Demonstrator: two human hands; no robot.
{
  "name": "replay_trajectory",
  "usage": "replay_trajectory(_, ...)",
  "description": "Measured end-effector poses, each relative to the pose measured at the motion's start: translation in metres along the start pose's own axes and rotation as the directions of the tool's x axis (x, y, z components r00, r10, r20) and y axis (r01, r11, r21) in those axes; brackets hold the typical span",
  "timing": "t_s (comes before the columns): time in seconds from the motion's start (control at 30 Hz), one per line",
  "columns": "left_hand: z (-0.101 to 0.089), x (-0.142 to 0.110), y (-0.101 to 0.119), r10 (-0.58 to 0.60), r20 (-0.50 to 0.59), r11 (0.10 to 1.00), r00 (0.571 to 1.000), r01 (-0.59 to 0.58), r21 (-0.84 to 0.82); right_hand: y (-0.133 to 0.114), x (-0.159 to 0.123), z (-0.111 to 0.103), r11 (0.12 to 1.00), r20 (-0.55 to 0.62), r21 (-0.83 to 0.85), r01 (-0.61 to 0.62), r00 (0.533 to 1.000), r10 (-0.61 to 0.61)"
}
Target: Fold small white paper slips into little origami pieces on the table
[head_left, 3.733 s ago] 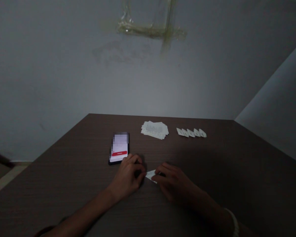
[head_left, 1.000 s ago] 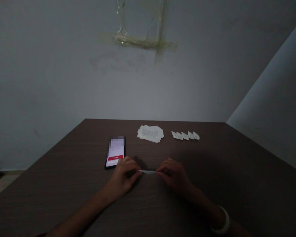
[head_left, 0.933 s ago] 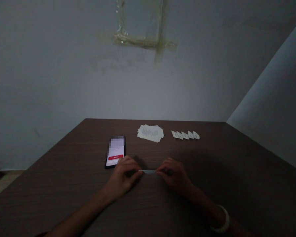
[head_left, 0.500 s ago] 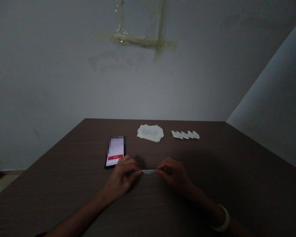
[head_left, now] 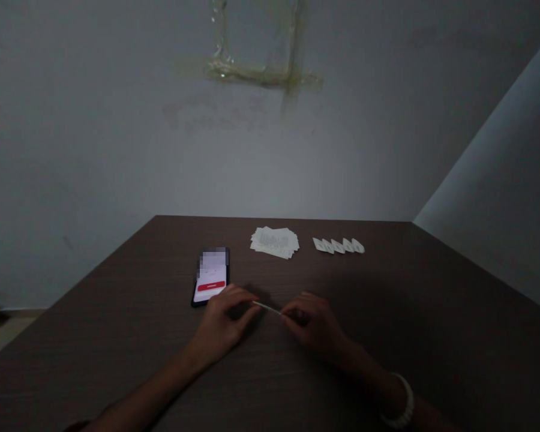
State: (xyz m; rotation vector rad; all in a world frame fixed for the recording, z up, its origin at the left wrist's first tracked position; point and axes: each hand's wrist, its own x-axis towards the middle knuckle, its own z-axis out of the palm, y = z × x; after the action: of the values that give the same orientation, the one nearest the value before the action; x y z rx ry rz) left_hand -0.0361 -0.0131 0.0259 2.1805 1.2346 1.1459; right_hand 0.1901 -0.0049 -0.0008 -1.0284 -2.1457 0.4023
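Note:
A thin white paper strip (head_left: 267, 308) lies edge-on and tilted between my hands, just above the dark wood-grain table (head_left: 432, 312). My right hand (head_left: 310, 321) pinches its lower right end. My left hand (head_left: 222, 318) sits at its upper left end, with the fingertips around that end. Whether those fingers grip the strip is hard to tell in this dim light. A smartphone (head_left: 210, 276) lies just beyond my left hand, its screen lit and showing a red bar.
Beyond my hands lie a loose stack of printed paper slips (head_left: 274, 242) and a row of small folded white papers (head_left: 338, 245). A white bangle (head_left: 398, 402) circles my right wrist. The table's far edge meets a grey wall bearing old tape marks (head_left: 261, 72).
The paper strip has gone from level to tilted, its right end now lower. My right hand has shifted slightly down and left. My left fingers have spread a little.

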Motion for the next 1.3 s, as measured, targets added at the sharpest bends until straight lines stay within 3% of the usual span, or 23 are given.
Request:
replay_trajectory(0.37, 0.0011, 0.0013, 0.0016, 0.004, 0.009, 1.000, 1.000, -0.004, -0.006, -0.0031, 0.0001, 0.0024, 0.999, 0.031, 0.022, -0.045, 0.999, 0.044)
replay_trajectory(0.9, 0.0024, -0.0005, 0.0003, 0.118, 0.027, 0.993, 0.993, -0.118, -0.010, -0.0081, 0.0018, 0.0011, 0.985, 0.037, 0.099, -0.139, 0.990, 0.136)
replay_trajectory(1.07, 0.0050, -0.0013, 0.0025, 0.152, -0.002, 0.988, 0.988, -0.152, -0.019, -0.0084, 0.0005, 0.0025, 0.993, 0.058, 0.069, -0.091, 0.995, 0.087)
replay_trajectory(1.3, 0.0097, -0.0009, 0.0057, 0.158, 0.073, 0.987, 0.985, -0.155, -0.046, -0.0075, -0.0012, 0.0067, 0.997, 0.074, 0.061, -0.042, 0.997, 0.038)
